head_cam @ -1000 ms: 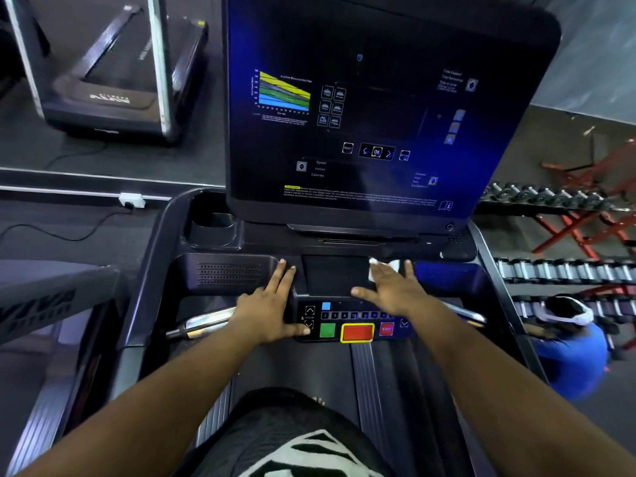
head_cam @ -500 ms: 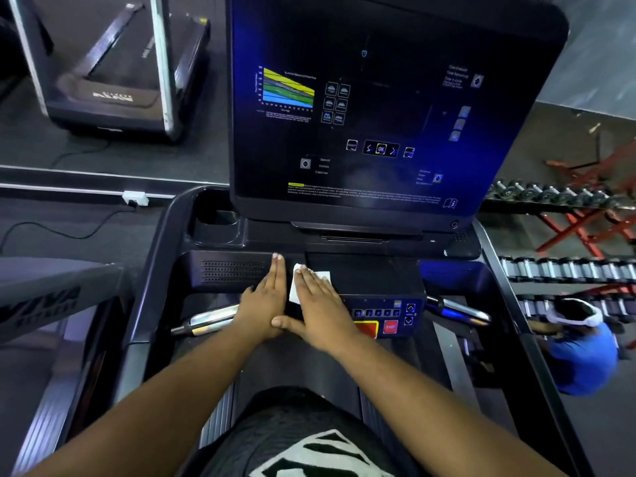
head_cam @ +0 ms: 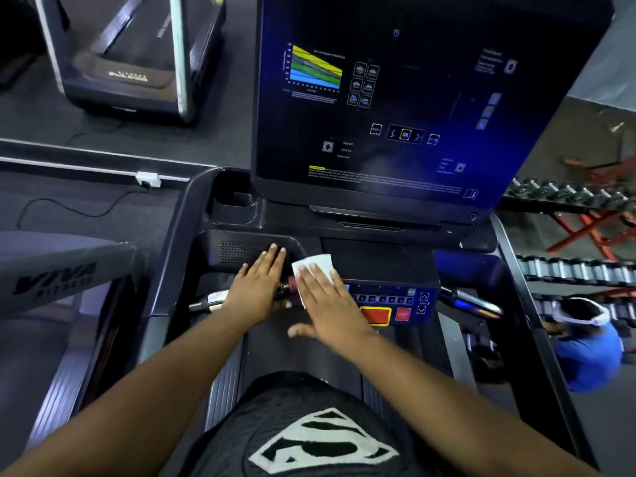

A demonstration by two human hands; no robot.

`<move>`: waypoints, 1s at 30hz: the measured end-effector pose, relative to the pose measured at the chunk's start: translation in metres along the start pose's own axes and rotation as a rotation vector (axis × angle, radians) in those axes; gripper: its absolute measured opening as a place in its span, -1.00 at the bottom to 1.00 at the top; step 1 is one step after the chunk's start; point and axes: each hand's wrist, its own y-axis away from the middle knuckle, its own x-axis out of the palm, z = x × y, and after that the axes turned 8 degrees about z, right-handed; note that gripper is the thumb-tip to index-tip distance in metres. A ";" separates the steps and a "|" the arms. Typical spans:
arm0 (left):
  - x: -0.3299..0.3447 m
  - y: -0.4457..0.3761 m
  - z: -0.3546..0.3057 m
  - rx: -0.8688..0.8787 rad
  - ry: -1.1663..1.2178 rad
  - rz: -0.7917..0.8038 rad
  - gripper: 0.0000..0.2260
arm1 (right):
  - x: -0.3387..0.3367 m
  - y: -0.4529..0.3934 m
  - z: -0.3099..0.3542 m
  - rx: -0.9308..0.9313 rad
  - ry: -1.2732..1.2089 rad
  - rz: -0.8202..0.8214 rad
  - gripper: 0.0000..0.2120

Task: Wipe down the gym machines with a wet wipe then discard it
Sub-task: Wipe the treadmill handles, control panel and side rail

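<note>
I stand on a dark treadmill (head_cam: 179,235) with a big lit console screen (head_cam: 413,98). A white wet wipe (head_cam: 315,264) lies on the left part of the button panel (head_cam: 395,301), pressed flat under the straight fingers of my right hand (head_cam: 327,297). My left hand (head_cam: 256,287) rests flat just left of it, fingers straight on the speaker-grille ledge (head_cam: 237,251), its palm over the left chrome handle (head_cam: 210,301). Part of the wipe and several buttons are hidden under my right hand.
A cup holder (head_cam: 234,201) sits at the console's upper left. Another chrome handle (head_cam: 471,302) sticks out on the right. Dumbbell racks (head_cam: 578,270) and a person in blue (head_cam: 585,349) are at right. Another treadmill (head_cam: 137,63) stands at far left.
My right hand slid the wipe from the panel's right side to its left, next to my left hand, then slightly back right. My left hand stayed put.
</note>
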 end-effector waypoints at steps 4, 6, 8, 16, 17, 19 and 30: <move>-0.002 -0.002 -0.003 -0.002 -0.016 0.029 0.04 | 0.058 0.049 -0.021 0.093 0.077 -0.017 0.02; -0.004 -0.002 -0.004 -0.008 -0.022 0.048 0.05 | 0.066 0.055 -0.028 0.191 0.025 -0.059 -0.02; -0.005 -0.002 -0.004 -0.010 -0.017 0.067 0.07 | 0.065 0.051 -0.022 0.234 -0.014 -0.085 -0.04; -0.010 0.000 -0.005 -0.020 0.122 0.111 0.12 | 0.037 0.032 -0.018 0.238 -0.049 -0.234 -0.04; -0.010 0.000 -0.006 -0.009 0.175 0.085 0.11 | 0.031 0.030 -0.022 0.224 -0.065 -0.248 -0.07; -0.013 0.001 -0.014 0.027 0.265 -0.004 0.11 | 0.018 0.027 -0.033 0.180 -0.136 -0.291 -0.20; -0.073 -0.021 -0.096 -0.130 0.539 -0.037 -0.35 | -0.051 0.014 -0.074 0.108 -0.503 -0.745 -0.43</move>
